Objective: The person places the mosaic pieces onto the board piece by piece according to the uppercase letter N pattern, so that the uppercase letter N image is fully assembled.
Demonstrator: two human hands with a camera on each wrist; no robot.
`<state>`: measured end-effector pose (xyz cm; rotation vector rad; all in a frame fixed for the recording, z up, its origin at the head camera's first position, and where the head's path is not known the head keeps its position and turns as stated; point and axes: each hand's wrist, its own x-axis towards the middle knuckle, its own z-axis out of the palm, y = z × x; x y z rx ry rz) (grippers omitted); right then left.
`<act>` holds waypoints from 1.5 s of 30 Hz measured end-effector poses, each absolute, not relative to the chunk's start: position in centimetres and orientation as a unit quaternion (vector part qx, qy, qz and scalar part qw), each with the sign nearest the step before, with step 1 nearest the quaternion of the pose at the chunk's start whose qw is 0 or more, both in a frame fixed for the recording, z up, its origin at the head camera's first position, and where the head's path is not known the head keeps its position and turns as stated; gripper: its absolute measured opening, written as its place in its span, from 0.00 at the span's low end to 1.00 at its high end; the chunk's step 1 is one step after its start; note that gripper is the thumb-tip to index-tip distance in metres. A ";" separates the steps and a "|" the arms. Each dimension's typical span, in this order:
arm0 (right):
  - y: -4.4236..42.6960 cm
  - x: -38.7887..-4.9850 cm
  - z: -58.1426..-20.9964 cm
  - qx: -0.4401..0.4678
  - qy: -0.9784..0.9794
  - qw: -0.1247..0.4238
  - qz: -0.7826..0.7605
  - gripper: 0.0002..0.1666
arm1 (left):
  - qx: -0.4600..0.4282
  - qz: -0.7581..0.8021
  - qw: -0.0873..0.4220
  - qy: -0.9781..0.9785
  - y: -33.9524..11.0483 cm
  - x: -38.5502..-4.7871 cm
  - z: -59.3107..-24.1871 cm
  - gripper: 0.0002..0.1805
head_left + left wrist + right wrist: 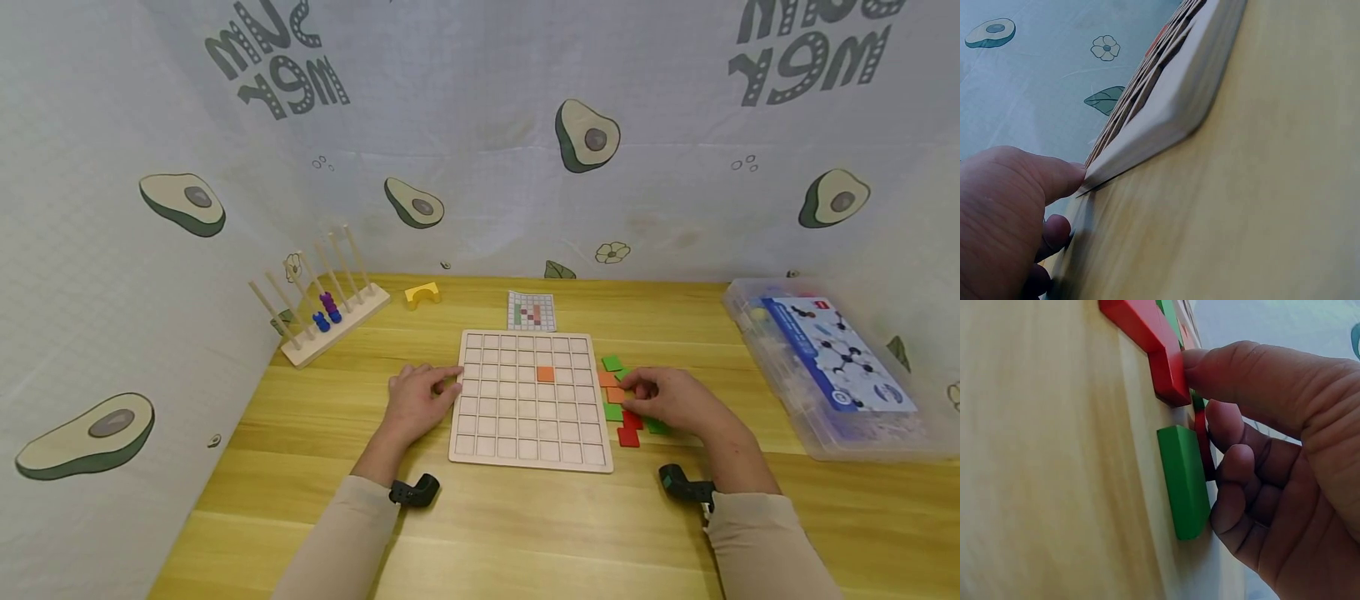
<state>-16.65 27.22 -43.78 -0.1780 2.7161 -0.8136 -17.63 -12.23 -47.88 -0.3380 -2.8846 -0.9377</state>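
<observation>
A square wooden grid board [530, 464] lies on the table with one orange tile [546, 374] in a cell of its upper right part. At the board's left edge, my left hand [416, 402] touches the rim with thumb and index finger. My right hand [675, 402] is over loose tiles by the right edge, its thumb and index tips apart beside orange tiles [615, 396]. Around them lie green tiles [612, 363] and red tiles [628, 437]. In the right wrist view, the thumb overlaps a red tile [1169, 372] and the other fingers curl near a green tile [1183, 487].
A small printed grid card [517, 302] lies behind the board. At the back left stand a wooden peg rack [341, 327] with blue and purple beads and a yellow arch block [422, 294]. A clear plastic case [806, 425] occupies the right side.
</observation>
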 end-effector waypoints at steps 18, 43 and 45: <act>26.1 -16.3 -42.6 -0.072 0.939 0.144 -0.304 0.17 | -0.110 -0.305 0.046 -0.945 -12.2 -17.7 -48.0 0.17; 20.2 -17.2 -42.9 -0.148 0.928 0.136 -0.315 0.12 | -0.113 -0.310 0.059 -0.942 -12.3 -17.6 -48.0 0.16; 19.7 -17.3 -43.0 -0.150 0.927 0.130 -0.318 0.12 | -0.113 -0.310 0.059 -0.942 -12.3 -17.6 -48.0 0.16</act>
